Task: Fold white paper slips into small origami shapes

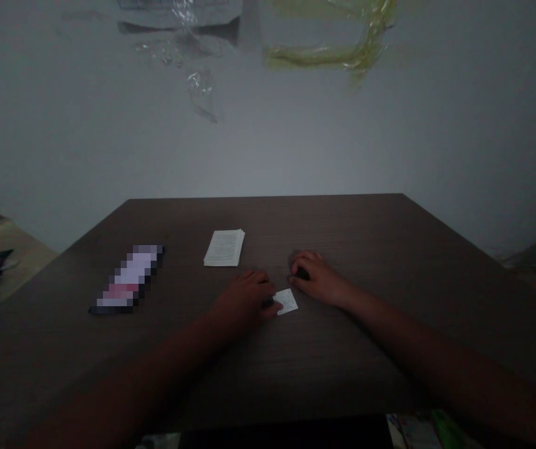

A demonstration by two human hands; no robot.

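A small white printed slip of paper (287,302) lies on the brown table between my hands. My left hand (245,300) is closed at its left edge, with the thumb and fingertips on the slip and part of it covered. To the right and slightly farther back, my right hand (317,277) rests on the table apart from the slip. Its fingers curl toward the thumb around a dark spot, and I cannot make out whether that is an object or shadow.
Behind my left hand lies a stack of white printed sheets (224,248). A phone (130,280) with a blurred screen is farther left on the table (342,218). A white wall (305,137) with strips of tape (314,57) rises behind the table's far edge.
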